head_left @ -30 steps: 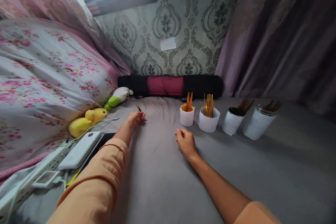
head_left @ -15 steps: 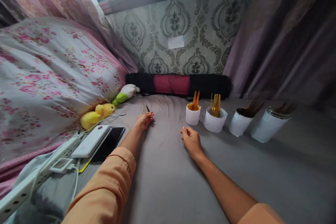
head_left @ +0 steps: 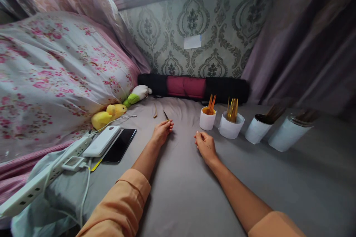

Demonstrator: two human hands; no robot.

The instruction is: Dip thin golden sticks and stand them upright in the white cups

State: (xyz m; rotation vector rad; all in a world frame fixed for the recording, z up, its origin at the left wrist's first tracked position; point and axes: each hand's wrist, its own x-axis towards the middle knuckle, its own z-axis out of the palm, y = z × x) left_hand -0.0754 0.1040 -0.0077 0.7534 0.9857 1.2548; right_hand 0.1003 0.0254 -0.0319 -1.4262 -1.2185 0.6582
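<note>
My left hand [head_left: 162, 132] is closed, pinching a slim dark pointed stick [head_left: 166, 115] whose tip points away from me; a bit of gold shows at the fingers. Just beyond it, a short thin tan piece [head_left: 155, 112] lies on the grey sheet. My right hand [head_left: 205, 146] rests on the sheet in a loose fist, with nothing sticking out of it. Near that hand stands a white-wrapped cup [head_left: 207, 121] holding orange sticks [head_left: 211, 104]. To its right, a wider white-wrapped cup [head_left: 230, 129] holds gold sticks [head_left: 232, 109].
Farther right are two more wrapped containers, one dark inside [head_left: 258, 133] and one larger jar [head_left: 289, 137], both with brownish sticks. On the left lie a phone [head_left: 119, 146], a white power bank [head_left: 102, 141], a power strip [head_left: 33, 187] and plush toys [head_left: 104, 117]. A black-and-maroon roll [head_left: 186, 87] lies along the wall.
My left hand has moved right, closer to my right hand, carrying the dark stick. The tan piece now lies apart from that hand. The view has shifted slightly; my right hand stays closed.
</note>
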